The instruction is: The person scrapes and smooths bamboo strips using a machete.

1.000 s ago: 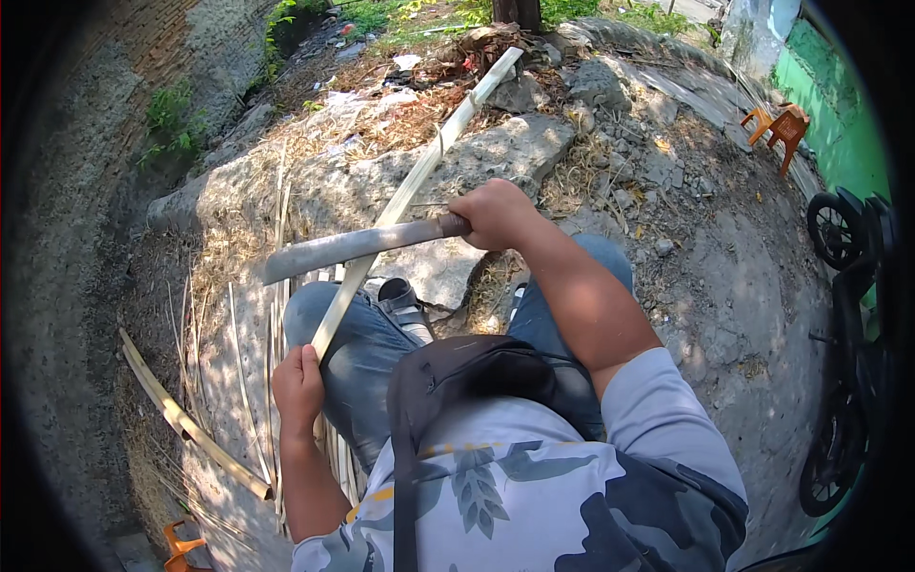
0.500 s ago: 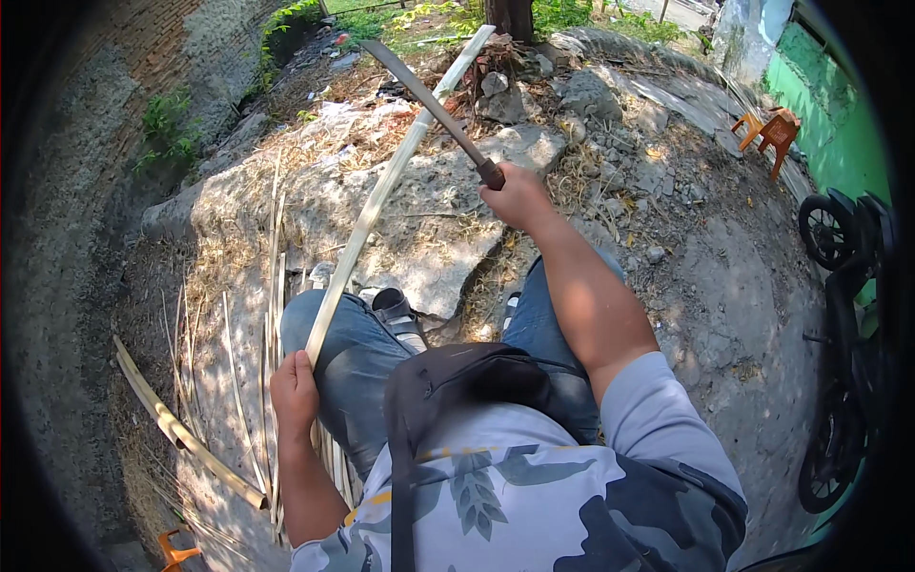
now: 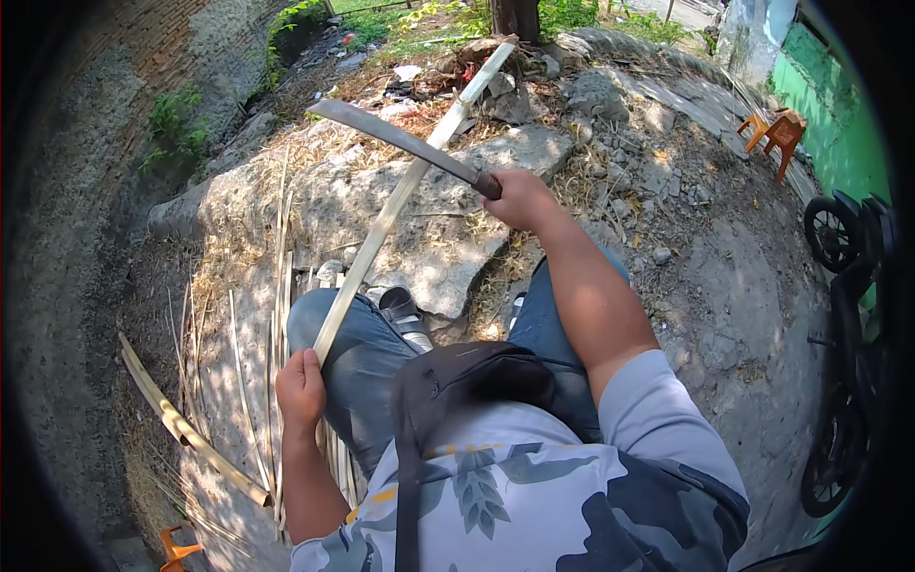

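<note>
My left hand (image 3: 301, 387) is closed around the near end of a long, pale bamboo strip (image 3: 386, 214). The strip slants up and away to the right, passing over my left knee, its far end near the tree's base. In my right hand (image 3: 519, 200) is the dark handle of a machete (image 3: 400, 139). Its long blade points to the upper left and crosses over the strip; whether the two touch I cannot tell. Thin split bamboo strips (image 3: 279, 315) lie on the ground by my left leg. Farther left rests a curved length of split bamboo (image 3: 191, 434).
A broad stone slab (image 3: 429, 250) lies before my feet, with rubble (image 3: 610, 162) beyond it. The tree trunk (image 3: 515, 19) stands at the far side. Orange plastic chairs (image 3: 783, 138) and a black motorcycle (image 3: 843, 324) are on the right. A rough wall (image 3: 67, 286) runs along the left.
The machete blade has swung down and left, lying flatter across the strip. The strip's far end has dropped slightly and shifted right. Both hands keep their hold.
</note>
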`<state>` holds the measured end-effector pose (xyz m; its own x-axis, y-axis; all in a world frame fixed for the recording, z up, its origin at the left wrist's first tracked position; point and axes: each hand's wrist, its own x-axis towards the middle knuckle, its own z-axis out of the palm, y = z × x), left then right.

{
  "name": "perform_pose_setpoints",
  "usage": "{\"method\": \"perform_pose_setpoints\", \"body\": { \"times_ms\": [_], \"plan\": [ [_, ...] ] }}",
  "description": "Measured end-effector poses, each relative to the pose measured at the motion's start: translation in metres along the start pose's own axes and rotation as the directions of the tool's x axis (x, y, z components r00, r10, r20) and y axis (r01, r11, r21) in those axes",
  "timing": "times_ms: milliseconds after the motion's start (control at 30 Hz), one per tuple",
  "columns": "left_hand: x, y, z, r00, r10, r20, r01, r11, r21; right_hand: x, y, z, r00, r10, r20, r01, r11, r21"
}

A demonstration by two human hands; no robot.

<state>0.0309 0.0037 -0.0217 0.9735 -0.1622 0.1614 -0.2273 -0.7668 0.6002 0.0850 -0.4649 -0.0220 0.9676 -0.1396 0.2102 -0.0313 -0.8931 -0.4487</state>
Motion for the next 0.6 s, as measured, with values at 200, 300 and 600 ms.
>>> {"method": "perform_pose_setpoints", "body": {
  "times_ms": [200, 300, 600],
  "plan": [
    [0.002, 0.0, -0.001, 1.0, -0.024, 0.003, 0.024, 0.999, -0.028, 0.002, 0.006, -0.002, 0.953, 0.303, -0.023, -0.284, 0.915, 0.286],
    [0.002, 0.0, 0.0, 0.998, -0.057, 0.013, 0.057, 0.998, -0.036, -0.006, -0.015, -0.002, 0.995, 0.102, 0.005, -0.101, 0.97, 0.22],
    [0.0, 0.003, -0.005, 0.999, -0.02, 0.036, 0.013, 0.984, 0.179, -0.016, -0.059, 0.011, 0.874, -0.35, 0.335, 0.422, 0.89, -0.171]
  ]
}}
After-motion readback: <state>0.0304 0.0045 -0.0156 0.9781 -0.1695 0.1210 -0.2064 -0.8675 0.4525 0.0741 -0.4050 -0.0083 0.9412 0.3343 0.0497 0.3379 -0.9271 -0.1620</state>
